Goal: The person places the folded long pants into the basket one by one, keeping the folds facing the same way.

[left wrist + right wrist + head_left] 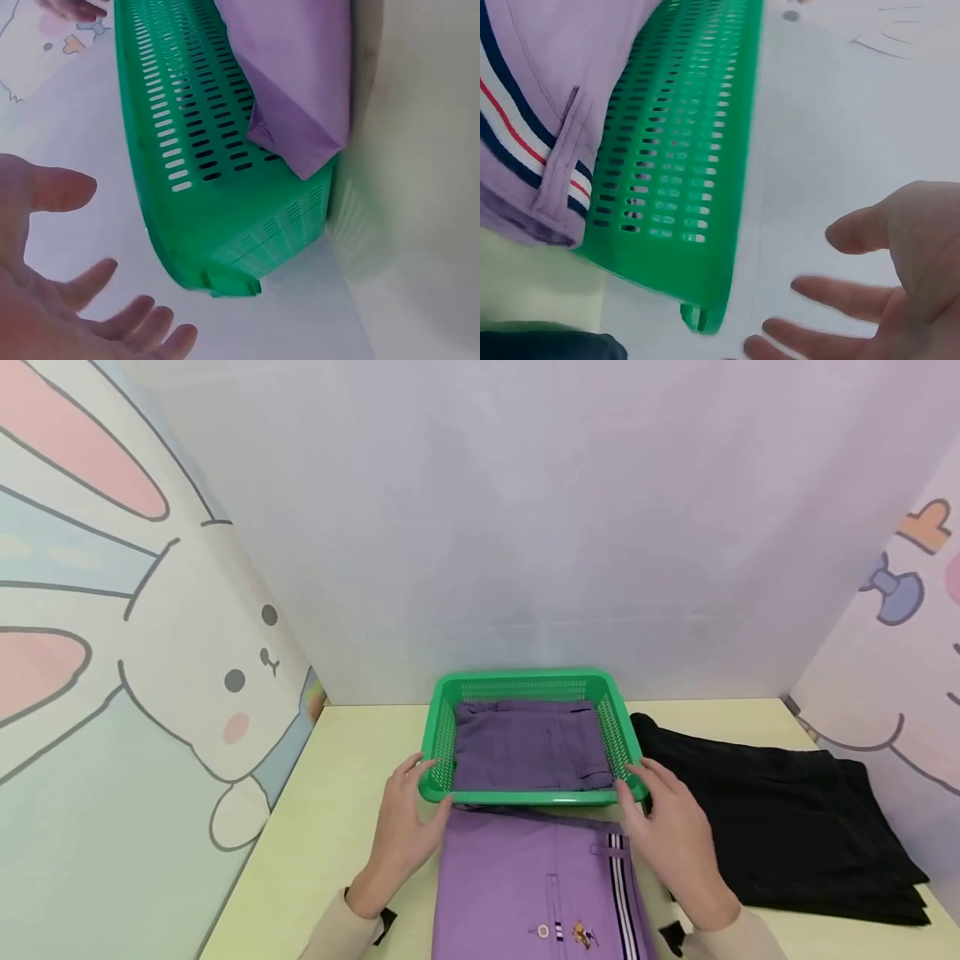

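Observation:
A green slotted basket (525, 797) stands mid-table with a folded dark purple garment (525, 747) inside. In front of it lies a folded light purple garment (517, 885) with striped trim, its far edge at the basket's front wall. My left hand (408, 822) is open with straight fingers beside the basket's front left corner. My right hand (667, 831) is open at the front right corner. The left wrist view shows my left hand (67, 300) a gap away from the basket (202, 150). In the right wrist view, my right hand (900, 285) is likewise apart from the basket (682, 150).
A black garment (787, 818) lies spread on the pale yellow table (337, 793) to the right of the basket. Cartoon-printed panels (135, 677) wall in the left and right sides, and a plain wall closes the back.

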Available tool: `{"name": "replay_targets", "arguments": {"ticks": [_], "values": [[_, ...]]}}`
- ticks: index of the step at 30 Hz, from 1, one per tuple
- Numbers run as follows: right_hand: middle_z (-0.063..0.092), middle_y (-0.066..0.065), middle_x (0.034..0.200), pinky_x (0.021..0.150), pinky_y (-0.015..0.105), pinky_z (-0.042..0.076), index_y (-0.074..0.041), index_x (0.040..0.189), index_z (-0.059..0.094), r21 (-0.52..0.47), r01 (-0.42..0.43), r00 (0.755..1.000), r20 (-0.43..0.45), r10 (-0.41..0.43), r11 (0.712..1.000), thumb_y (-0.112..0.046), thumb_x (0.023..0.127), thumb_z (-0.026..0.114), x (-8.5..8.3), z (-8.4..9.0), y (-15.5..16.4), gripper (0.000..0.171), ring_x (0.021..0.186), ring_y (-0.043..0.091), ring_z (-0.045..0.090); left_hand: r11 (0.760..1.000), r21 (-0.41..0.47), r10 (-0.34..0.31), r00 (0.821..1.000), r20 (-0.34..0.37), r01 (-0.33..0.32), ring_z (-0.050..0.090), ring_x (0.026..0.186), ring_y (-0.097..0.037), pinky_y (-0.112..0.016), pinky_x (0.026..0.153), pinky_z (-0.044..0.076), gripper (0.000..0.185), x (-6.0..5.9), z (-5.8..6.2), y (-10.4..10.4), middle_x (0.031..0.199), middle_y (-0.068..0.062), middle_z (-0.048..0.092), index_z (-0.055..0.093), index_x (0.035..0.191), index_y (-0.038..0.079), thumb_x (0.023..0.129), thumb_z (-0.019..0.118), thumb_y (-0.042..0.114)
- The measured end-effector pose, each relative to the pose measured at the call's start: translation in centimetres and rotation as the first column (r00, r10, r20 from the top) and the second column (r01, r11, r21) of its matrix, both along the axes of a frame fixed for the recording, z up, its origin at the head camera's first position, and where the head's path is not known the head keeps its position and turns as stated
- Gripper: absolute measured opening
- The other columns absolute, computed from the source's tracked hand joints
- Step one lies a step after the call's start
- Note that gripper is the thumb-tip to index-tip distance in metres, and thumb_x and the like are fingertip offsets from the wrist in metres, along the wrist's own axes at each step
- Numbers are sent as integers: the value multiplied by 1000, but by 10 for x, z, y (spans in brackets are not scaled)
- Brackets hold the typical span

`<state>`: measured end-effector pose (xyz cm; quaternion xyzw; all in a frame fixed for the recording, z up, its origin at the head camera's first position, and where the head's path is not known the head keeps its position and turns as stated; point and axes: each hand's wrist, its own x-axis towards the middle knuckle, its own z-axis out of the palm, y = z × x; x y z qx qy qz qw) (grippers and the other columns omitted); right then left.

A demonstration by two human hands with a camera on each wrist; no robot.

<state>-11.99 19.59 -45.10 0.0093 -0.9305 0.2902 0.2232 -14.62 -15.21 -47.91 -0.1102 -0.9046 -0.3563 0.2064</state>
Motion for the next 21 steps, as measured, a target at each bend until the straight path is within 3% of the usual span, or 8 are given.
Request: {"name": "replay_targets", "arguments": {"ticks": [3,6,8,11,13,16,18,21], "values": [[57,24,150,76,55,58,-4,147,61,-60,29,984,178,-18,998,-40,105,66,16,1,11,55,110,43,70,997,70,33,995,91,-40,46,147,-46,-66,113,47,70,16,-3,-8,160,-26,44,46,154,-1,95,78,18],[50,25,155,78,52,58,-5,159,45,-91,53,935,355,-17,994,-52,106,60,30,-6,17,73,111,39,69,985,161,10,961,276,-56,43,150,-48,-64,116,46,81,29,-7,-12,166,-28,36,29,164,1,100,75,23],[46,28,157,85,57,57,-3,164,36,-89,60,891,454,-13,994,-59,105,57,38,-13,17,83,119,43,66,976,214,-42,915,401,-50,43,150,-49,-62,114,49,86,37,-11,-13,168,-29,32,21,166,1,102,73,26],[44,32,158,98,67,53,1,165,28,-85,41,826,563,14,996,-65,104,56,45,-26,17,94,129,48,62,960,281,-147,829,539,-12,46,147,-53,-62,109,53,89,47,-16,-14,168,-32,31,19,166,-4,102,72,27],[53,32,150,96,63,56,5,164,29,-88,15,785,618,43,996,-65,103,58,47,-35,17,98,120,45,67,947,321,-227,772,594,32,49,143,-55,-61,105,56,89,52,-22,-15,165,-35,33,20,163,-9,102,72,27],[67,23,132,87,54,61,11,158,35,-135,-18,743,661,104,991,-59,101,65,48,-47,17,95,106,32,73,931,355,-306,709,636,83,58,135,-52,-59,101,58,90,57,-28,-18,158,-37,41,20,161,-14,102,72,29],[71,15,124,83,50,62,14,154,38,-163,-28,726,675,132,986,-56,100,68,49,-52,17,93,101,25,74,927,359,-329,694,640,108,63,129,-46,-55,98,60,90,60,-31,-18,154,-36,46,20,160,-16,102,71,31],[73,10,118,86,50,62,15,153,40,-174,-23,713,687,138,984,-57,99,70,52,-56,15,95,101,23,74,933,338,-325,687,650,122,71,115,-33,-42,88,62,91,62,-33,-19,148,-31,54,21,160,-16,103,70,34]]}}
